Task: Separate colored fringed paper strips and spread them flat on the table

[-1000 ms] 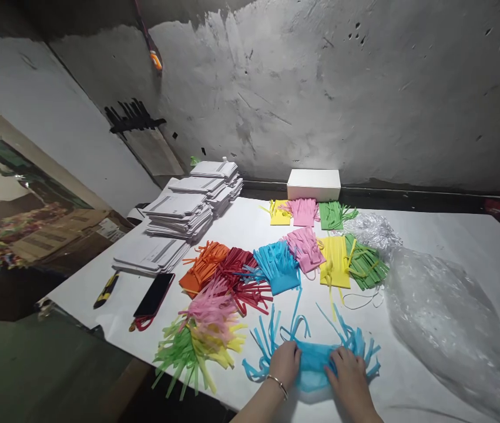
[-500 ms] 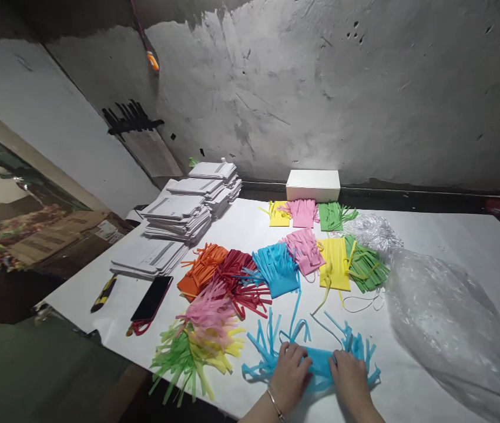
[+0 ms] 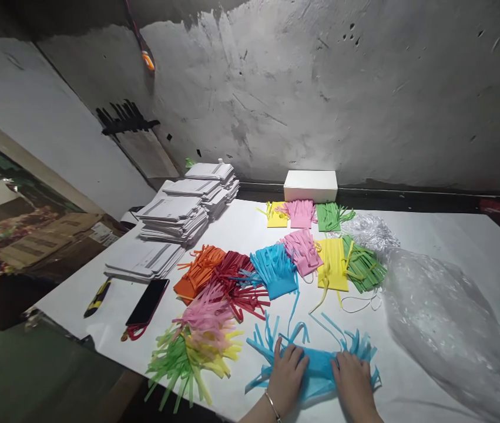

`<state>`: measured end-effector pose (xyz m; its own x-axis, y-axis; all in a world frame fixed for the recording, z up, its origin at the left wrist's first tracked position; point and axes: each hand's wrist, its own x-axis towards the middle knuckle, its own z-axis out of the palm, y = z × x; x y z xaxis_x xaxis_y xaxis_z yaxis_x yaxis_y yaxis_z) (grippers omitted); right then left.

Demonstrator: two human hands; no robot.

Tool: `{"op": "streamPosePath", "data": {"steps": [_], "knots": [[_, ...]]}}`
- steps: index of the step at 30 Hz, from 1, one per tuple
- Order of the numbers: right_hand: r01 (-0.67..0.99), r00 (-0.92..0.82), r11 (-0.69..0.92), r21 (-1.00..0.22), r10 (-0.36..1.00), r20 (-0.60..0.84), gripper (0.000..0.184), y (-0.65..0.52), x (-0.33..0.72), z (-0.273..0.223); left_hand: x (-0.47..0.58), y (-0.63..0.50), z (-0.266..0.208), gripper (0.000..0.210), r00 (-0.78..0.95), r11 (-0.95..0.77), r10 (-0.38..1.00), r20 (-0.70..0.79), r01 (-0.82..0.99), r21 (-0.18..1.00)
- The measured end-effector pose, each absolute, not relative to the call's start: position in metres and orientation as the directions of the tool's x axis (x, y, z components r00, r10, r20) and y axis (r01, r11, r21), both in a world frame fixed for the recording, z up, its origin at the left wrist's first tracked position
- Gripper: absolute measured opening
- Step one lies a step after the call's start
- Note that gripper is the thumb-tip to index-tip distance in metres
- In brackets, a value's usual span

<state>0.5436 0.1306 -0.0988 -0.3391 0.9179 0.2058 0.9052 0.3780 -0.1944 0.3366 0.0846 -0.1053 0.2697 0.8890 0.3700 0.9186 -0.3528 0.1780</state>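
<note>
Left hand (image 3: 285, 376) and right hand (image 3: 353, 376) on blue fringed sheet (image 3: 320, 364), front of white surface (image 3: 238, 229).
Left: fingers spread over sheet's left part; right: fingers bent over right part, pinch cannot be told. Beyond: blue bundle (image 3: 277, 275), yellow bundle (image 3: 333, 267); rightward, plastic bag (image 3: 439, 323).
</note>
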Motion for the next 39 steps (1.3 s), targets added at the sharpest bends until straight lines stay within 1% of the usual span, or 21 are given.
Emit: {"op": "streamPosePath", "data": {"steps": [3, 5, 7, 9, 10, 12, 14, 16, 19, 22, 24, 26, 27, 28, 29, 30, 31, 32, 33, 36, 39], "knots": [[0.912, -0.319, 0.363, -0.192, 0.920, 0.226, 0.017, 0.132, 0.545, -0.096, 0.337, 0.088, -0.112, 0.012, 0.290, -0.360, 0.884, 0.366, 0.923, 0.139], [0.919, -0.290, 0.349, -0.185, 0.914, 0.284, 0.016, 0.131, 0.548, -0.092, 0.336, 0.090, -0.114, 0.011, 0.298, -0.362, 0.885, 0.358, 0.924, 0.126], [0.893, -0.337, 0.420, -0.164, 0.862, 0.378, 0.021, 0.126, 0.548, -0.089, 0.335, 0.090, -0.114, 0.012, 0.304, -0.369, 0.884, 0.356, 0.921, 0.128], [0.823, -0.451, 0.554, -0.125, 0.772, 0.449, 0.025, 0.118, 0.543, -0.089, 0.334, 0.090, -0.111, 0.014, 0.310, -0.377, 0.886, 0.345, 0.915, 0.147], [0.787, -0.504, 0.608, -0.109, 0.734, 0.456, 0.029, 0.113, 0.538, -0.089, 0.334, 0.090, -0.109, 0.014, 0.308, -0.378, 0.889, 0.340, 0.912, 0.162], [0.775, -0.534, 0.624, -0.103, 0.733, 0.420, 0.037, 0.108, 0.529, -0.091, 0.333, 0.089, -0.106, 0.014, 0.293, -0.368, 0.896, 0.333, 0.910, 0.192], [0.819, -0.489, 0.562, -0.114, 0.788, 0.373, 0.040, 0.108, 0.524, -0.094, 0.331, 0.088, -0.103, 0.013, 0.284, -0.363, 0.899, 0.334, 0.910, 0.203], [0.869, -0.422, 0.485, -0.099, 0.830, 0.365, 0.040, 0.113, 0.533, -0.101, 0.329, 0.087, -0.103, 0.015, 0.293, -0.371, 0.894, 0.340, 0.908, 0.195], [0.925, -0.341, 0.379, -0.022, 0.856, 0.390, 0.038, 0.119, 0.576, -0.121, 0.328, 0.085, -0.106, 0.017, 0.302, -0.383, 0.884, 0.358, 0.906, 0.182], [0.960, -0.268, 0.278, 0.028, 0.887, 0.376, 0.038, 0.117, 0.637, -0.144, 0.329, 0.083, -0.110, 0.017, 0.285, -0.367, 0.889, 0.358, 0.912, 0.184], [0.984, -0.173, 0.172, 0.040, 0.893, 0.415, 0.037, 0.114, 0.667, -0.148, 0.330, 0.082, -0.112, 0.018, 0.273, -0.346, 0.903, 0.333, 0.920, 0.185], [0.997, -0.071, 0.076, 0.008, 0.888, 0.455, 0.041, 0.113, 0.675, -0.139, 0.331, 0.082, -0.113, 0.019, 0.263, -0.331, 0.911, 0.316, 0.925, 0.184], [0.996, -0.066, 0.085, -0.020, 0.881, 0.469, 0.043, 0.112, 0.668, -0.131, 0.331, 0.082, -0.113, 0.019, 0.259, -0.327, 0.913, 0.315, 0.927, 0.185], [0.987, -0.117, 0.156, -0.045, 0.877, 0.466, 0.045, 0.112, 0.656, -0.122, 0.332, 0.082, -0.112, 0.018, 0.257, -0.326, 0.913, 0.318, 0.927, 0.188], [0.964, -0.202, 0.259, -0.059, 0.861, 0.467, 0.046, 0.112, 0.639, -0.114, 0.332, 0.082, -0.112, 0.018, 0.254, -0.327, 0.911, 0.324, 0.925, 0.193], [0.889, -0.348, 0.446, -0.101, 0.804, 0.481, 0.046, 0.111, 0.618, -0.107, 0.332, 0.083, -0.112, 0.017, 0.252, -0.329, 0.909, 0.333, 0.923, 0.201], [0.781, -0.505, 0.611, -0.128, 0.739, 0.447, 0.048, 0.111, 0.597, -0.104, 0.332, 0.083, -0.112, 0.017, 0.248, -0.331, 0.907, 0.340, 0.919, 0.212], [0.703, -0.585, 0.693, -0.157, 0.691, 0.425, 0.049, 0.112, 0.576, -0.103, 0.332, 0.084, -0.113, 0.016, 0.248, -0.340, 0.901, 0.356, 0.914, 0.222], [0.679, -0.598, 0.706, -0.202, 0.691, 0.406, 0.050, 0.112, 0.557, -0.104, 0.332, 0.084, -0.113, 0.016, 0.250, -0.351, 0.891, 0.378, 0.909, 0.227], [0.655, -0.579, 0.705, -0.270, 0.699, 0.420, 0.033, 0.114, 0.527, -0.118, 0.330, 0.083, -0.117, 0.013, 0.285, -0.400, 0.856, 0.431, 0.893, 0.204], [0.668, -0.558, 0.680, -0.303, 0.727, 0.401, 0.026, 0.113, 0.530, -0.129, 0.326, 0.079, -0.120, 0.010, 0.298, -0.400, 0.868, 0.398, 0.894, 0.202]]}}
